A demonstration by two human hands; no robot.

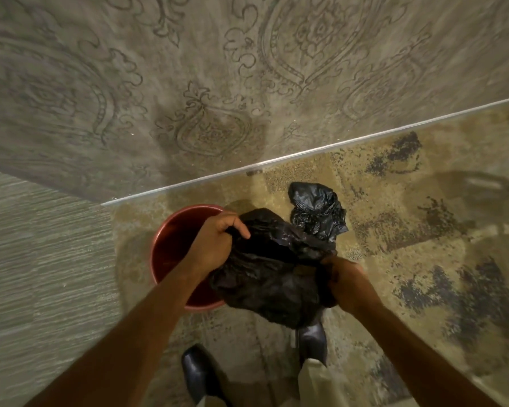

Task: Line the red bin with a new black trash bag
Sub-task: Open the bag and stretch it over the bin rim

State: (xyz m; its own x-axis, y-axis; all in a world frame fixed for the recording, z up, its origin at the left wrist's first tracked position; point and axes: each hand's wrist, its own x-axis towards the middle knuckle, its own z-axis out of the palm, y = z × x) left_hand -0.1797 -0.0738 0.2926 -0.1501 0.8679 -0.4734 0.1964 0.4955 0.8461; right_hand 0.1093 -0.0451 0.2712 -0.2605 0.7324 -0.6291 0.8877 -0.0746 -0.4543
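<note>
I am gripping the black trash bag (pixel 272 277) with both hands: my left hand (pixel 218 242) is clenching a fold of its upper edge, fingers curled over the plastic, and my right hand (pixel 343 279) is clenching the opposite edge, knuckles up, with plastic bunching in the fist. The bag is hanging crumpled between the two hands, not spread open, its bulk sagging toward my shoes. It is overlapping the right part of the red bin (pixel 171 251), covering that side of the rim; I cannot tell whether it is touching the rim. The bin is standing upright on the floor under my left forearm, its mouth open and its inside showing bare red. Just beyond the bag, on the patterned carpet (pixel 423 230), a second black bag (pixel 318 211) is lying in a crumpled, glossy heap, apart from the bin. My black shoes (pixel 199 373) are standing on the carpet below the hands, the right one partly hidden by the hanging bag. A pale baseboard strip (pixel 306 154) is running diagonally behind the bin, and above it a wall (pixel 188 69) with an ornamental pattern is filling the upper view.
</note>
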